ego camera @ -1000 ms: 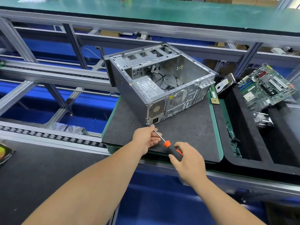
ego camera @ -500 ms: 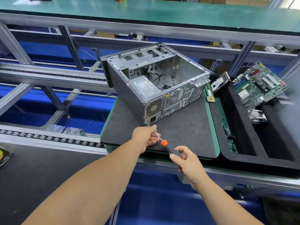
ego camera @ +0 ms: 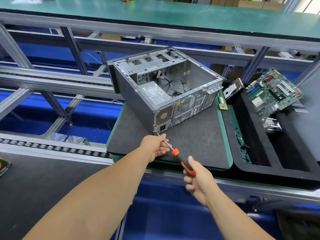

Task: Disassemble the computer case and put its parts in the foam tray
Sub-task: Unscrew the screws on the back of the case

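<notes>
support: dark mat (ego camera: 199,139) on green-edged pallet | on mat: computer case (ego camera: 166,94) | beside: foam tray (ego camera: 256,135)

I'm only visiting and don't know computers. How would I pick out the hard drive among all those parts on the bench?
Find the open metal computer case on the dark mat, then look right to the black foam tray. The hard drive leans at the tray's far left corner, beside the green motherboard. Unlike that wide green board, it is a small dark slab with a white label.

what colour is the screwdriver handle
Orange and black: the screwdriver handle has an orange collar, a black grip and an orange strip. It shows best in the head view.
</notes>
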